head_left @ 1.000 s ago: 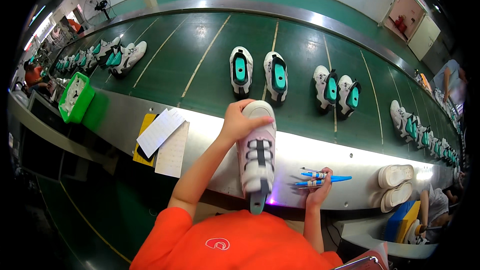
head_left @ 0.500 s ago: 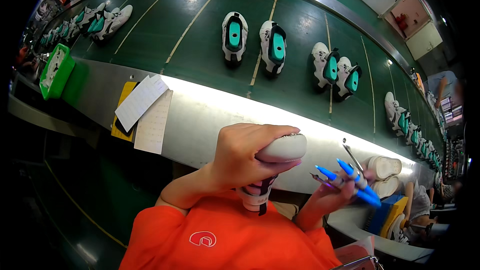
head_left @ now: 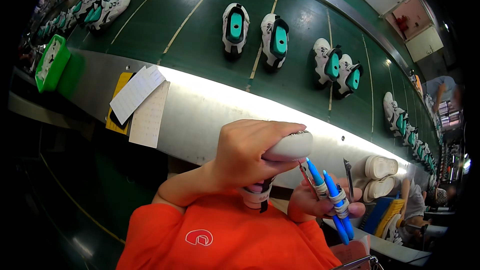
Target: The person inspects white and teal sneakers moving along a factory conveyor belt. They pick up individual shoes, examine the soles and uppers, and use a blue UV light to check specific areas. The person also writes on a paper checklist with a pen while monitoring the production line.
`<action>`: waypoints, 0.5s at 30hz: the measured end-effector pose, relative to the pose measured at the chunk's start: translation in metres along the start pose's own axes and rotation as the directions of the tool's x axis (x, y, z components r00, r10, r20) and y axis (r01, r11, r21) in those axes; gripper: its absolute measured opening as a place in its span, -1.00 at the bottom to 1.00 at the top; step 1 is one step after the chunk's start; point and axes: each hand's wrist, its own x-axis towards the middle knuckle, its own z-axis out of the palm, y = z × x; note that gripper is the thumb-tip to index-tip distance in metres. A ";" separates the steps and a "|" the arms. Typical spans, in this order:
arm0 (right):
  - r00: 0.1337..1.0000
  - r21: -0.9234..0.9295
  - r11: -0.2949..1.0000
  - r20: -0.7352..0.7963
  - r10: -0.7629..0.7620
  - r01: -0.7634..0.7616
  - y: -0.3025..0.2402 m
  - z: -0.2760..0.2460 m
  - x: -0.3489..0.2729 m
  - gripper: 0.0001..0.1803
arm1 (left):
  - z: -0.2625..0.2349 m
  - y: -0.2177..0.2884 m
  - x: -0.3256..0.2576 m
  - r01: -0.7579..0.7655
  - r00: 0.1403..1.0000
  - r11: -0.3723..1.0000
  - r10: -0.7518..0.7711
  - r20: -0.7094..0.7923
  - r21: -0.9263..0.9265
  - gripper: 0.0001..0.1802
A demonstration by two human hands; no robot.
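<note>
My left hand (head_left: 245, 145) is wrapped around a white and black shoe (head_left: 289, 146), its pale toe end up; the lower part shows below my palm, close to my orange shirt. To the right, my right hand (head_left: 320, 200) is closed on two blue pens (head_left: 334, 195) with pale bands wound around them. A thin reddish metal-tipped tool (head_left: 306, 176) and a slim dark pointed metal tool (head_left: 348, 175) also stick up from between its fingers. The reddish tip is close to the toe's lower edge; I cannot tell whether they touch.
Ahead runs a green conveyor belt (head_left: 192, 35) carrying white shoes with teal inserts (head_left: 275, 42). Along its metal ledge (head_left: 187, 105) lie paper sheets (head_left: 137, 95) over a yellow pad, a green bin (head_left: 52, 65) at left, and pale soles (head_left: 380, 167) at right. Another person is at far right.
My right hand has moved left, toward the shoe, turning the pens and tools more upright. The shoe in my left hand has shifted slightly right.
</note>
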 end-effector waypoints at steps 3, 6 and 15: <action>0.997 -0.014 0.998 -0.054 -0.063 0.062 0.002 0.014 0.000 -0.56 | 0.000 -0.001 -0.002 -0.005 1.000 1.000 0.005 -0.004 0.004 -0.53; 0.998 -0.121 0.992 -0.060 0.028 -0.035 -0.005 0.022 0.000 -0.60 | -0.002 -0.001 -0.003 -0.013 1.000 1.000 0.013 -0.025 0.014 -0.53; 0.927 -0.303 0.898 0.298 -0.229 0.320 0.000 0.020 0.033 -0.65 | 0.005 -0.003 -0.007 -0.083 0.992 0.996 0.086 -0.088 0.032 -0.56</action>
